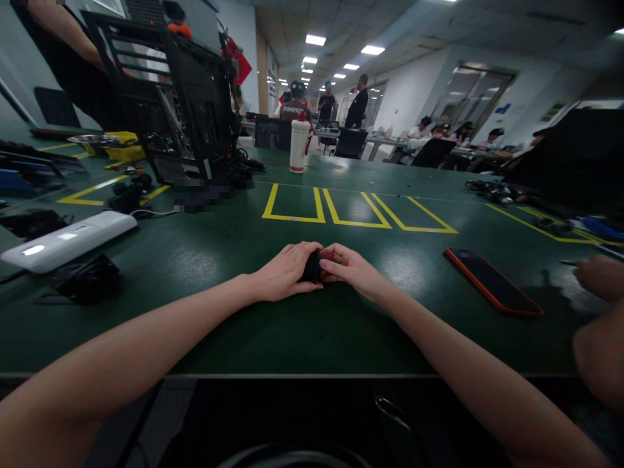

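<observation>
Both hands meet over the green table, near its front middle, around a small black object (312,266). My left hand (285,272) wraps it from the left, thumb below and fingers on top. From the right, the fingertips of my right hand (348,268) are pinched together against its right end. Much of the object is covered by fingers, so its kind cannot be made out. Beyond the hands, yellow tape outlines (293,220) mark the table. To the right lies a phone (492,279) with an orange-red edge.
A black open computer case (188,104) stands at the back left beside a white bottle (299,144). A white power strip (73,239) and a black item (88,278) lie on the left. Another person's hand (599,276) rests at the right edge.
</observation>
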`<state>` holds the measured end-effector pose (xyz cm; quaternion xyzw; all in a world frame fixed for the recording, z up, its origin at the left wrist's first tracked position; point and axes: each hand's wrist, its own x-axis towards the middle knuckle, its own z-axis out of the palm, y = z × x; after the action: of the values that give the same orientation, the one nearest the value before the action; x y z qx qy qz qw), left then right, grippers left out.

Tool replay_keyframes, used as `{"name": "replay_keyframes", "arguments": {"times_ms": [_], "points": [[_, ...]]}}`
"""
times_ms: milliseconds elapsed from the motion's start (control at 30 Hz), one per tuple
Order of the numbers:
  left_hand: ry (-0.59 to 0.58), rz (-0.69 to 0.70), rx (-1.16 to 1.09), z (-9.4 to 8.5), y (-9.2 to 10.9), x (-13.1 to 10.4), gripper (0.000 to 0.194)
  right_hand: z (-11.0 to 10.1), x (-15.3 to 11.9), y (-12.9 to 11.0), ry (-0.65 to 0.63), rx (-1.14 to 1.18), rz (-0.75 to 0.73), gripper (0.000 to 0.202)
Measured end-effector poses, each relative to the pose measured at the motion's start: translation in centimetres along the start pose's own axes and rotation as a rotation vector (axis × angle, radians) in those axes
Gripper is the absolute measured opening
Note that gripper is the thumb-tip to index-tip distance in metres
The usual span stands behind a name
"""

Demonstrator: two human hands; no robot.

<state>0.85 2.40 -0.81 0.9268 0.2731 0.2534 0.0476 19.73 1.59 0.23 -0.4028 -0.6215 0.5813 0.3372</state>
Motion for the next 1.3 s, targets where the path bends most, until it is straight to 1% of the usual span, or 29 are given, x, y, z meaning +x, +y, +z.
{"name": "replay_keyframes", "arguments": {"times_ms": [67, 200, 267, 433, 600, 733, 833, 1000, 1167, 1233, 1300], "points": [[0.004, 0.001, 0.002, 0.03, 0.01, 0.01, 0.062, -0.11, -0.09, -0.04, -0.020, -0.013, -0.025, 0.022], [0.005, -0.008, -0.011, -0.02, 0.08, 0.01, 0.061, -0.22, -0.25, -0.10, -0.029, -0.020, -0.121, 0.025], [-0.002, -0.010, -0.017, -0.07, 0.11, 0.02, 0.060, -0.16, -0.29, -0.17, -0.024, -0.009, -0.117, 0.024], [0.003, 0.008, -0.011, -0.11, 0.15, 0.05, 0.061, -0.03, -0.29, -0.25, -0.015, 0.046, -0.050, 0.017], [-0.001, 0.012, 0.000, -0.16, 0.20, 0.09, 0.060, -0.28, -0.12, 0.04, -0.014, 0.030, -0.041, 0.023], [0.006, 0.010, -0.009, -0.20, 0.21, 0.02, 0.060, -0.29, -0.14, -0.02, -0.006, -0.014, -0.114, 0.024], [0.008, 0.009, -0.012, -0.18, 0.16, -0.05, 0.060, -0.13, -0.20, -0.14, -0.009, -0.003, -0.153, 0.025], [0.011, 0.016, -0.008, -0.07, 0.09, -0.01, 0.060, 0.03, -0.05, -0.05, -0.003, 0.061, -0.116, 0.014], [0.011, 0.021, 0.012, 0.02, 0.06, 0.05, 0.061, 0.01, -0.01, -0.14, 0.032, 0.081, -0.016, 0.021], [0.006, 0.016, 0.011, 0.01, 0.05, 0.03, 0.060, -0.04, -0.11, -0.20, 0.012, 0.081, 0.027, 0.022], [0.002, 0.010, 0.006, -0.04, 0.06, 0.01, 0.060, -0.11, -0.22, -0.21, -0.021, 0.071, 0.036, 0.022]]}}
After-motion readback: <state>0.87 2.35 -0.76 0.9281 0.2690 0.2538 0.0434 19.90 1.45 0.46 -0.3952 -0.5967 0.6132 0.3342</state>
